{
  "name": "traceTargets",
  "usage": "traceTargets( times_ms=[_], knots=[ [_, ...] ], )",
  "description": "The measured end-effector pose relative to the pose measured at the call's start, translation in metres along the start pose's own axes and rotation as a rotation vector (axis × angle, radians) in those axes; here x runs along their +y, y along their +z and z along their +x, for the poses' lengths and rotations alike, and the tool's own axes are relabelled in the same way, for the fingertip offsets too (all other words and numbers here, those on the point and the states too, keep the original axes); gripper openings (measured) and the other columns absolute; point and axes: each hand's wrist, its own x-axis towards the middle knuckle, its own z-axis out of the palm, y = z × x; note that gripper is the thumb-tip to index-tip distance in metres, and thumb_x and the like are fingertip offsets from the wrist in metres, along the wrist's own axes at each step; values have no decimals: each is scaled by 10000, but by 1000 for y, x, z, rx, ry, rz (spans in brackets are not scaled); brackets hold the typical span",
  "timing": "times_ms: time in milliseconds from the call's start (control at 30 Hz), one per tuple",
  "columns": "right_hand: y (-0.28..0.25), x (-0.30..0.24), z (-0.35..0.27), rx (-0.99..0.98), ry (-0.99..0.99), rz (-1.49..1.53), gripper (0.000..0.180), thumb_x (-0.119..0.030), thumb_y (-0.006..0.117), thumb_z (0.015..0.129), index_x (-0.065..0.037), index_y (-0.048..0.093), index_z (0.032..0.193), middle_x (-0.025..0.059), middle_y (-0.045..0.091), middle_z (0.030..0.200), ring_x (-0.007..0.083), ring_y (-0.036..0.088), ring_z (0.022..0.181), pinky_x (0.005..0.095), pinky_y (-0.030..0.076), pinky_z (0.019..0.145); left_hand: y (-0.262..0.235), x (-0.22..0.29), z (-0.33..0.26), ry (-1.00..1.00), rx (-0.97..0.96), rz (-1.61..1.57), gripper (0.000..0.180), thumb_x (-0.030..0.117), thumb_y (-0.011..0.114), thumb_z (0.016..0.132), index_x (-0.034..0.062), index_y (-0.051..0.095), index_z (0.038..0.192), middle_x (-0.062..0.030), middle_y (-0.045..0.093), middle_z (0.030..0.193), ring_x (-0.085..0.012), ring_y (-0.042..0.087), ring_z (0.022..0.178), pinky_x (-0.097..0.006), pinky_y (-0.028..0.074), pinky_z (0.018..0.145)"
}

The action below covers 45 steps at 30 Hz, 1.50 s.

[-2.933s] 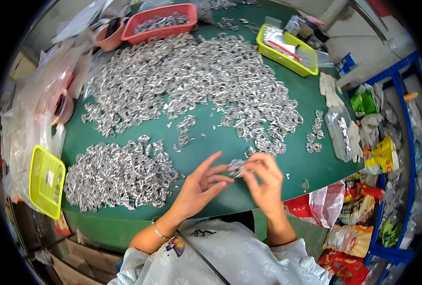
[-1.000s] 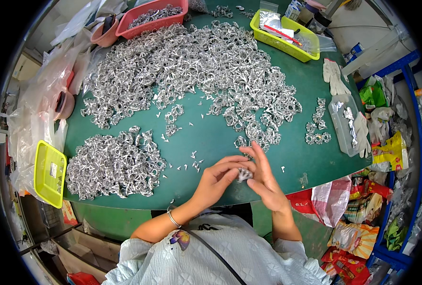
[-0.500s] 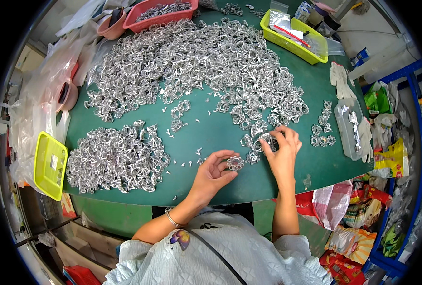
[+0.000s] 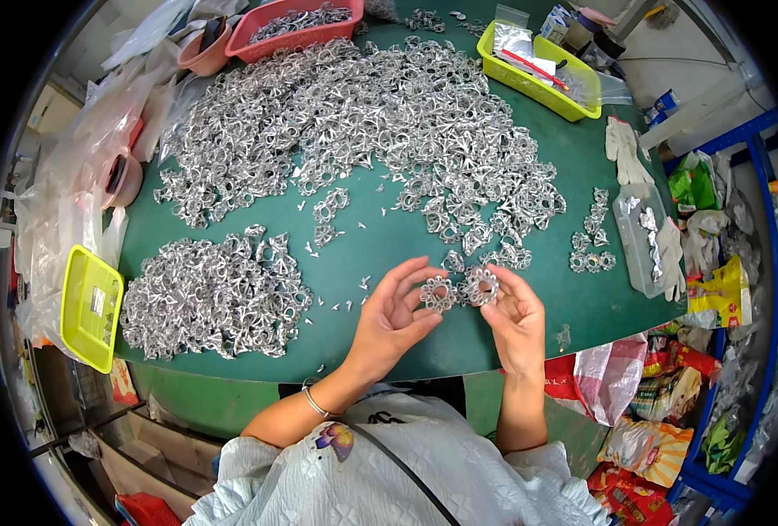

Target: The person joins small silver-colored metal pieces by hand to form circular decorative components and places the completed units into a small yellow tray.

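My left hand (image 4: pixel 395 314) is closed on a silvery flower-shaped metal ring (image 4: pixel 439 294), pinched between thumb and fingers. Close beside it, my right hand (image 4: pixel 516 323) grips a second metal ring (image 4: pixel 480 286) of the same kind by its edge. Both rings are held up above the green tabletop near its front edge, almost side by side. Just beyond the fingers lie a few more of these parts, at the near tip of a large heap of silvery metal pieces (image 4: pixel 345 105). A smaller heap (image 4: pixel 218 294) lies to the left of my left hand.
Small metal scraps (image 4: pixel 348 305) are scattered between the heaps. Yellow-green baskets stand at far left (image 4: pixel 92 307) and back right (image 4: pixel 542 74). A red basket (image 4: pixel 297 31) of metal parts is at the back. On the right are white gloves (image 4: pixel 625 151) and a clear tray (image 4: pixel 641 250).
My right hand has come back from the heap's near edge with a metal ring and now holds it beside the left one. My left hand has barely moved and keeps its ring.
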Motion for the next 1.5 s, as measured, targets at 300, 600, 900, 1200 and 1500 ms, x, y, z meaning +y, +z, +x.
traceTargets(
  times_ms=[300,600,900,1200,1500],
  knots=[
    [7,-4,-4,-85,-157,-264,467,171,587,721,71,509,1171,141,511,1187,203,505,1113,321,410,927,1,7,-3,48,-15,-28,662,-137,600,750,14,316,1329,-176,435,1275,-211,498,1094,-309,472,880],
    [6,-6,-6,-27,203,57,231,-124,522,905,51,538,1056,96,609,814,156,595,686,242,444,591,1,12,-5,-176,118,143,232,75,547,883,-29,535,1090,-93,602,855,-113,564,629,-232,466,542],
    [20,3,-4,152,302,-142,226,-199,517,927,-39,492,770,36,528,547,95,502,413,200,320,355,-1,1,-3,-237,50,140,229,63,604,851,-29,568,1058,-49,583,804,-117,578,672,-232,489,603],
    [30,15,-8,223,-182,-787,398,-197,806,673,-40,443,719,-18,462,506,33,421,430,202,330,383,-4,-2,-5,-151,-13,276,408,-76,634,773,-43,538,1168,-88,471,1135,-126,535,883,-245,514,711],
    [27,17,-8,137,-298,-958,398,-213,831,601,-39,500,739,0,479,528,61,436,449,216,352,410,-5,0,-7,-219,-4,396,346,-6,614,824,-26,540,1161,-74,570,1029,-100,537,755,-231,504,620]
  ],
)
